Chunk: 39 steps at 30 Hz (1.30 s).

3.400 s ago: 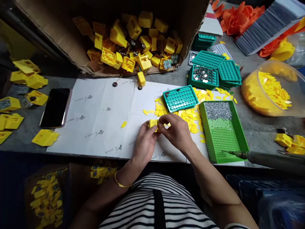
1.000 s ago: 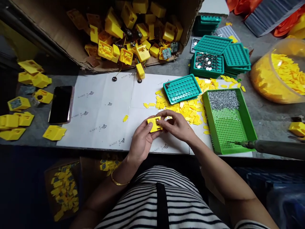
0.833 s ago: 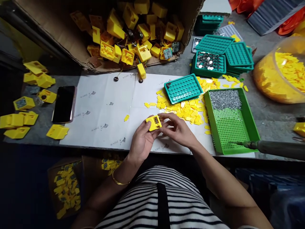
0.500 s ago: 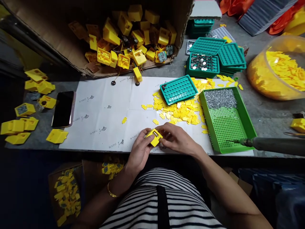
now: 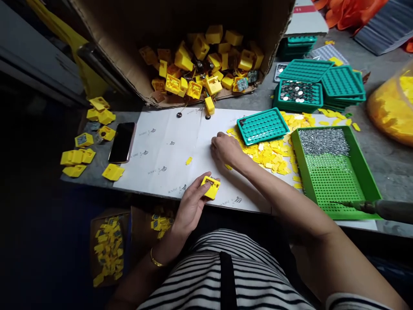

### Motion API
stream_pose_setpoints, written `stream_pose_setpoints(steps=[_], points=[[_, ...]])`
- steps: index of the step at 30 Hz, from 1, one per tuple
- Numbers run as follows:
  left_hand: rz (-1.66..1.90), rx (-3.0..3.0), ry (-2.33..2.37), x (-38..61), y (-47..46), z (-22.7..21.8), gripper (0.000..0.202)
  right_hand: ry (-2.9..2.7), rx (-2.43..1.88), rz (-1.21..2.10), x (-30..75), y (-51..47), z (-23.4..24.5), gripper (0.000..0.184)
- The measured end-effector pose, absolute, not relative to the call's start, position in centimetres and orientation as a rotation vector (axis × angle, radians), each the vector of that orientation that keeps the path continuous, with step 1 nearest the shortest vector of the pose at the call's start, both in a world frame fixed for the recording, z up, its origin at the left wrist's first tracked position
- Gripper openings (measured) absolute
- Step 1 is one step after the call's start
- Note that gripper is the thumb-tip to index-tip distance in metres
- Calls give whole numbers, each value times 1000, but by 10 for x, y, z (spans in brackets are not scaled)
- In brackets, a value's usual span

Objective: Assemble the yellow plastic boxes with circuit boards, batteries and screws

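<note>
My left hand [image 5: 192,202] is closed around a small yellow plastic housing [image 5: 211,188], its thumb lying over the open compartment on top. Out over the white paper [image 5: 155,159], my right hand [image 5: 227,149] is at the left edge of a pile of flat yellow plastic covers [image 5: 269,155]. Its fingers are curled and pressed together; whatever they pinch, if anything, is hidden. One loose yellow cover [image 5: 189,160] lies apart on the paper. A teal tray [image 5: 263,125] with a few dark button cells in one corner rests on the pile.
A cardboard box [image 5: 274,47] of yellow housings stands at the back. To the right are a green tray of screws [image 5: 364,181], an electric screwdriver [image 5: 393,210], stacked teal trays [image 5: 298,94] and a plastic tub [image 5: 392,103]. A phone [image 5: 121,143] and more housings [image 5: 77,157] lie left.
My right hand has left the yellow housing and moved forward to the edge of the cover pile. My left hand still holds the housing. The view has swung left.
</note>
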State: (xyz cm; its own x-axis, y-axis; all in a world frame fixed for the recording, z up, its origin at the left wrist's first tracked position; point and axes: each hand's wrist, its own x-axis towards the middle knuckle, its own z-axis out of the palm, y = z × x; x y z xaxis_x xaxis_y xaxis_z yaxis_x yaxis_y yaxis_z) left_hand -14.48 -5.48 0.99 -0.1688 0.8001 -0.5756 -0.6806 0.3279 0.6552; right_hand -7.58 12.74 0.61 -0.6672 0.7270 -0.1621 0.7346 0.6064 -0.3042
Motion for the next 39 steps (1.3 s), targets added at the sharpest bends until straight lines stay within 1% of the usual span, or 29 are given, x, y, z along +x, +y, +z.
stream_pose_setpoints(steps=[2, 7, 8, 9, 12, 13, 14, 15, 18, 20, 22, 24, 26, 29, 35, 39], points=[[1288, 133, 1137, -147, -54, 10, 31, 2795, 1267, -578, -72, 130, 8, 22], [1266, 46, 1089, -141, -49, 7, 25, 2847, 1267, -772, -39, 127, 21, 14], [1265, 37, 1066, -139, -47, 6, 24, 2856, 1295, -928, -28, 122, 23, 13], [1271, 34, 1048, -136, -45, 6, 24, 2850, 1345, -1179, -17, 115, 24, 12], [1292, 38, 1016, -126, -38, 5, 23, 2590, 1547, -2210, 17, 87, 20, 15], [1291, 38, 1007, -123, -36, 5, 24, 2465, 1602, -2444, 27, 77, 18, 18], [1285, 40, 998, -119, -34, 5, 25, 2389, 1669, -2551, 36, 68, 16, 20], [1276, 44, 994, -115, -32, 5, 26, 2345, 1753, -2590, 44, 60, 13, 23], [1273, 92, 1030, -102, -30, 4, 27, 2212, 2107, -2642, 62, 45, 8, 33], [1284, 147, 1072, -95, -31, 3, 27, 2128, 2200, -2667, 70, 40, 6, 32], [1282, 206, 1092, -88, -33, 2, 28, 2191, 2015, -2591, 74, 36, 7, 21], [1258, 259, 1091, -84, -35, 0, 28, 2367, 1748, -2383, 74, 32, 11, 12], [1227, 307, 1084, -81, -37, -1, 29, 2550, 1618, -2150, 73, 28, 16, 12], [1192, 353, 1093, -79, -39, -1, 31, 2734, 1629, -1917, 69, 26, 21, 15], [1185, 359, 1104, -77, -40, 1, 32, 2734, 1668, -1826, 64, 26, 22, 13], [1179, 394, 1125, -76, -41, -3, 29, 2811, 1689, -1629, 59, 20, 26, 8]])
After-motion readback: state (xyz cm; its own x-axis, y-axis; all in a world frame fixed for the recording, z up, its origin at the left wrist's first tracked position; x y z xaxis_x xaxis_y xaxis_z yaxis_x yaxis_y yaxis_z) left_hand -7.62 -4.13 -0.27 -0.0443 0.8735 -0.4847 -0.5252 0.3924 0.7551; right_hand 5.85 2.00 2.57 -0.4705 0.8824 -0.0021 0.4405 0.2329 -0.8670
